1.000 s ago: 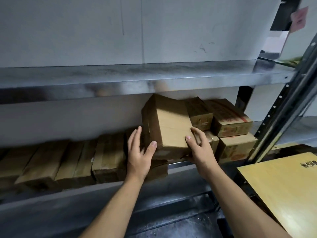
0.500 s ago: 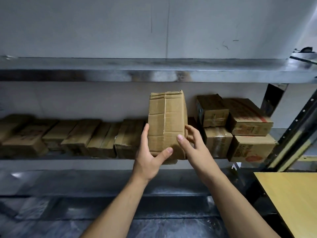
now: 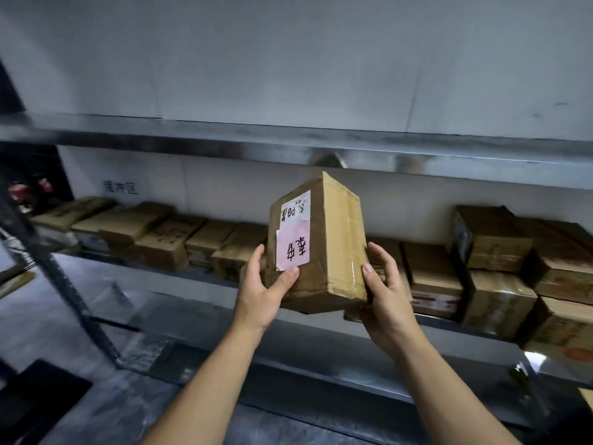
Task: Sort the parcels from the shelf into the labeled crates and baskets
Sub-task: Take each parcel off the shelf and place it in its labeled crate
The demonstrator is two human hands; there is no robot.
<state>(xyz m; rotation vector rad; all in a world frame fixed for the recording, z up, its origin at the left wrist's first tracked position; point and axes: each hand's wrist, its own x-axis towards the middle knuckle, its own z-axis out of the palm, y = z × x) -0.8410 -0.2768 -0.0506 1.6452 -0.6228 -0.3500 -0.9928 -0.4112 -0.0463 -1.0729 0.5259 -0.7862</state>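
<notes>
Brown cardboard parcel [image 3: 333,245]: is being held up in the air in front of the metal shelf [image 3: 199,279], standing on end and tilted, one corner edge turned toward the camera.
Slips: a white slip [image 3: 296,208] and, below it, a pink slip [image 3: 293,248], both handwritten, are sitting on the parcel's left face.
Left hand [image 3: 261,290]: is gripping the parcel's lower left side, thumb lying across the pink slip's bottom edge, fingers wrapping behind.
Right hand [image 3: 385,293]: is clasping the lower right side, thumb pressing the taped face, fingers curling round the back.
Forearms: both are reaching up and forward, bare, converging on the parcel.
Other boxes: a low row [image 3: 160,239] is lying on the shelf to the left; stacked boxes [image 3: 500,261] are standing to the right.
</notes>
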